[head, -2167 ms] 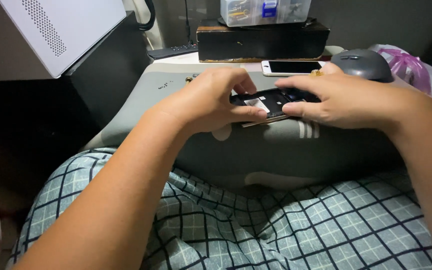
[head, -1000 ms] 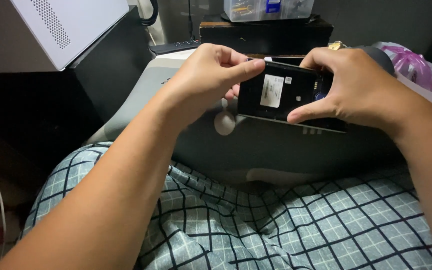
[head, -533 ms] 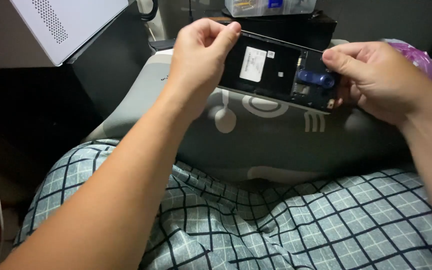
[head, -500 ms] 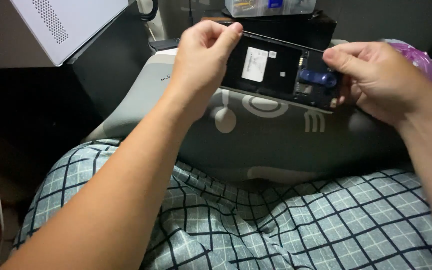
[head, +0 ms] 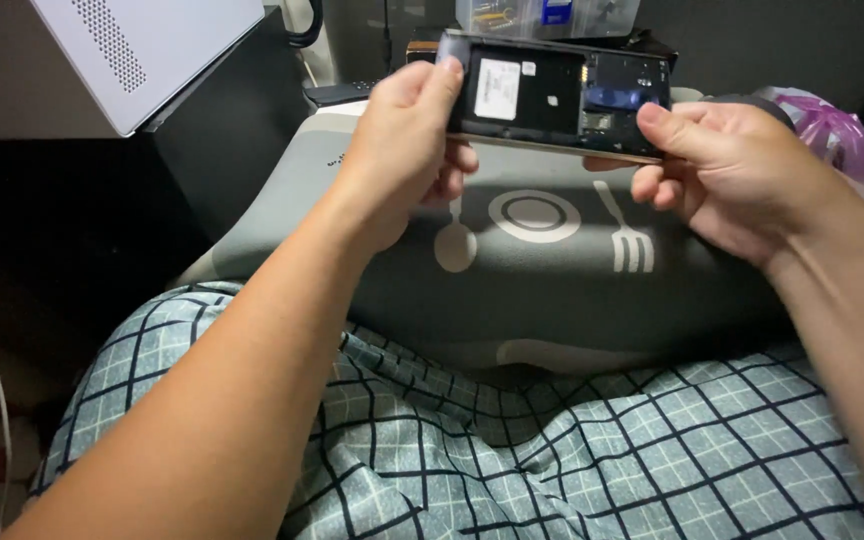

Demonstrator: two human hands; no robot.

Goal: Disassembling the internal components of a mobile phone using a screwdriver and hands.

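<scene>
I hold an opened black phone (head: 556,95) up in front of me, its back cover off and its dark inside with a white label and a blue part facing me. My left hand (head: 404,150) grips its left end, thumb on the front edge. At its right end my right hand (head: 727,170) pinches it, thumb on top near the blue part. The phone hangs in the air above a grey lap cushion (head: 542,270) printed with a spoon, plate and fork.
A white perforated box (head: 147,50) stands at the upper left beside a dark cabinet. Behind the phone sit a dark box (head: 422,48) and a clear plastic container (head: 542,15). A pink plastic bag (head: 837,130) lies at the right. Checked fabric (head: 512,450) covers my lap.
Both hands lifted the phone off the cushion, raised it and tilted its open back toward me. It now sits higher and closer than before.
</scene>
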